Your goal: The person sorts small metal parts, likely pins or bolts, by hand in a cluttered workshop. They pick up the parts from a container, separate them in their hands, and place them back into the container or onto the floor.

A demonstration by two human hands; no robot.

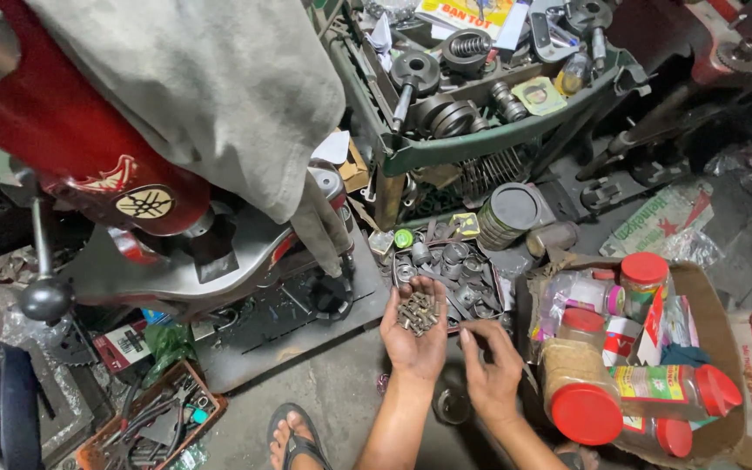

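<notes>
The left hand [417, 335] is lying open, palm up, cupping a small heap of dull metal bolts [418, 312]; the right hand [491, 370], loosely curled and holding nothing, is hovering just right; keeping the palm level is preventing spills over the black parts tray [491, 306] beyond

The left hand [416, 326] lies palm up, fingers slightly cupped, forearm reaching forward. The right hand [489, 370] hangs just beside it, palm down, fingertips curled and pinched together.

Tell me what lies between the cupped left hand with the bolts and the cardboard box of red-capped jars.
In the head view, the right hand lies between the left hand holding bolts and the cardboard box.
</notes>
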